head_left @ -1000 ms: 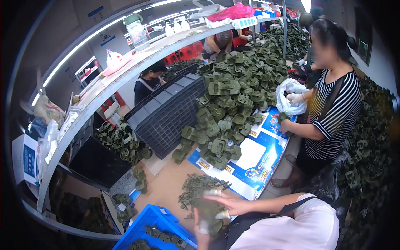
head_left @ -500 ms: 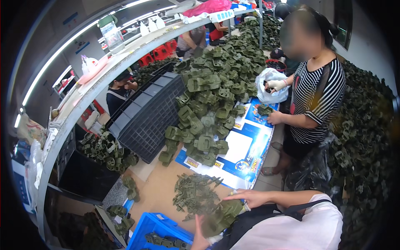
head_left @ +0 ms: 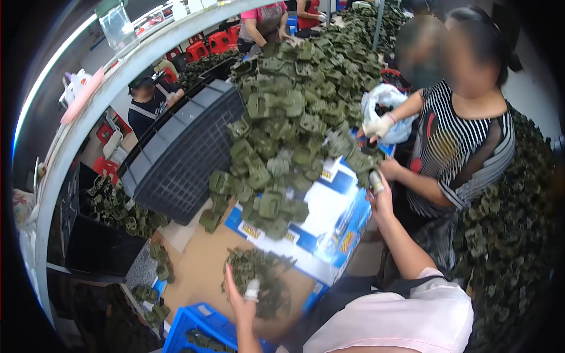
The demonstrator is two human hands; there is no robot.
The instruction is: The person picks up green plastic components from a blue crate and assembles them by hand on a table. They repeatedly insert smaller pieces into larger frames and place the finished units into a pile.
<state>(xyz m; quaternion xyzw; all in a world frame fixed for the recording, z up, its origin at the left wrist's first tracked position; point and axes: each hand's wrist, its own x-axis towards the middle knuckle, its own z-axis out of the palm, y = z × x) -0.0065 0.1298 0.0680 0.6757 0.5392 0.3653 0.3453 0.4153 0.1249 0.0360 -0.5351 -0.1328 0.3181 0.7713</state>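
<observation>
Just beyond left hand [head_left: 240, 294], small green parts pile [head_left: 262, 276], touching fingertips

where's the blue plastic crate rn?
Head view, bottom edge left of centre: the blue plastic crate sits just below the left hand, beside the small pile of olive-green plastic parts on the brown cardboard.

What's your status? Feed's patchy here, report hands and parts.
Left hand open on small pile of green parts. Right hand reaching to big heap; grip unclear. Co-worker's gloved hand close by.
</observation>
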